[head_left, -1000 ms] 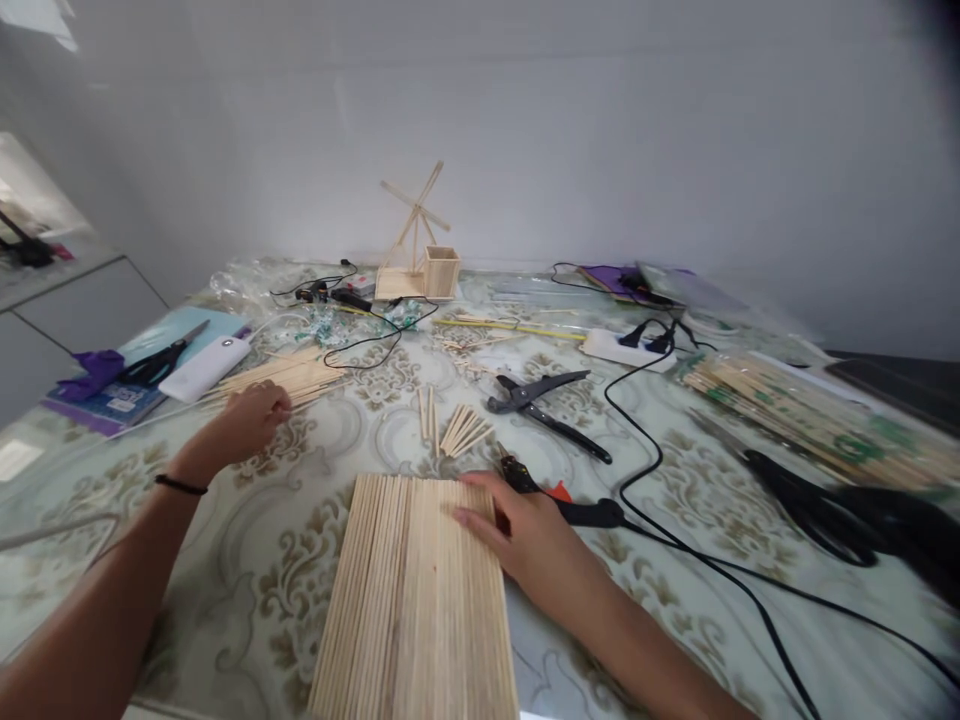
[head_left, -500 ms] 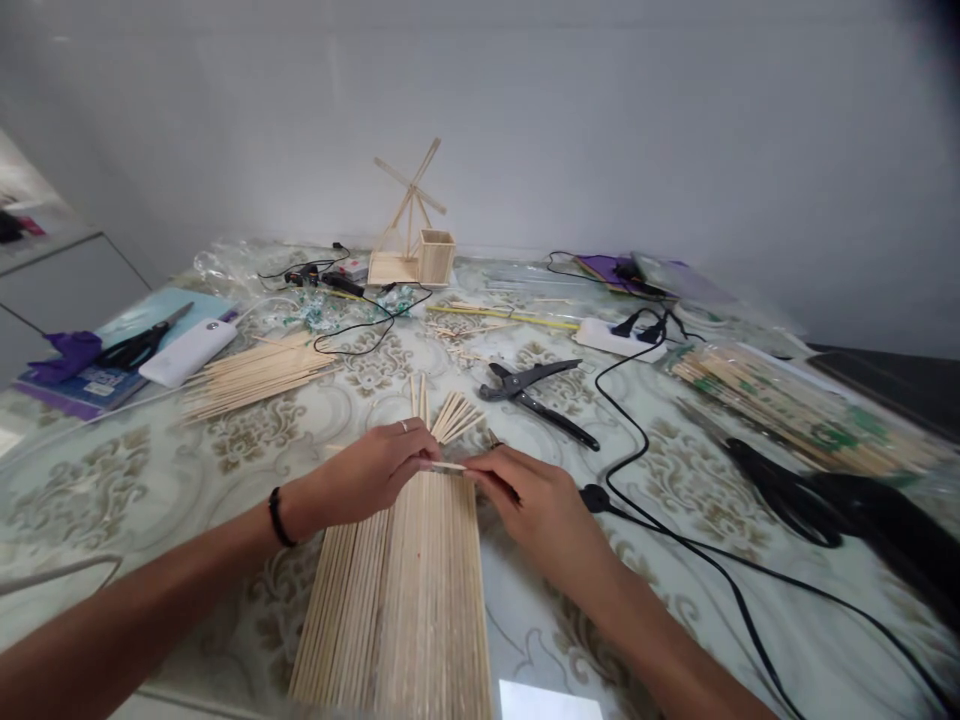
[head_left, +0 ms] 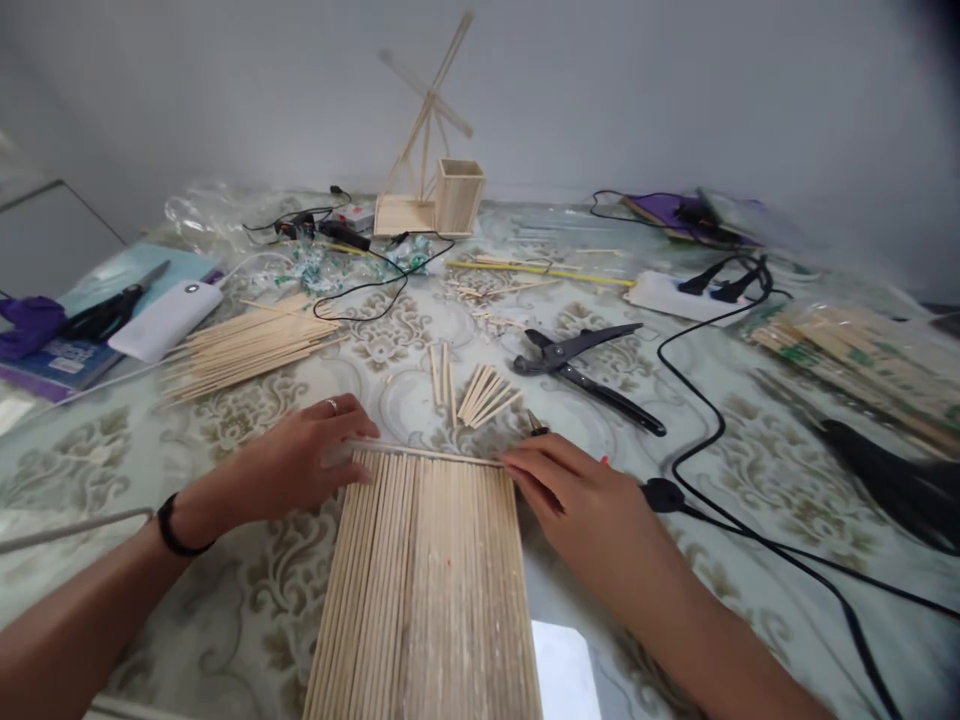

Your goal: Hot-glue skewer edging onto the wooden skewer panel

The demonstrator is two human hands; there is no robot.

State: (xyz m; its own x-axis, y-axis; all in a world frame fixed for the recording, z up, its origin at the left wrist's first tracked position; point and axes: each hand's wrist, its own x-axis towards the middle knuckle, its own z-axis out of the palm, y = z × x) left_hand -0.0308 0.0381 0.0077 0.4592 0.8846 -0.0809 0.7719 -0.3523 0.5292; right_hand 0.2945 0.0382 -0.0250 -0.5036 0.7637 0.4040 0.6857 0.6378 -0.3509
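A flat panel of wooden sticks laid side by side lies in front of me on the patterned table. A single thin stick lies crosswise along the panel's far edge. My left hand pinches the stick's left end, fingers closed, a ring on one finger. My right hand presses its fingertips on the stick's right end. Just beyond my right hand lies a black glue gun with its cord.
Short cut sticks and black cutters lie past the panel. A pile of long sticks, a white power bank and scissors are at left. A stick windmill model, power strip and bagged sticks stand behind.
My left hand came from the stick pile at left with a stick; both hands slid apart to its ends as it now lies across the panel's far edge. The camera moved closer.
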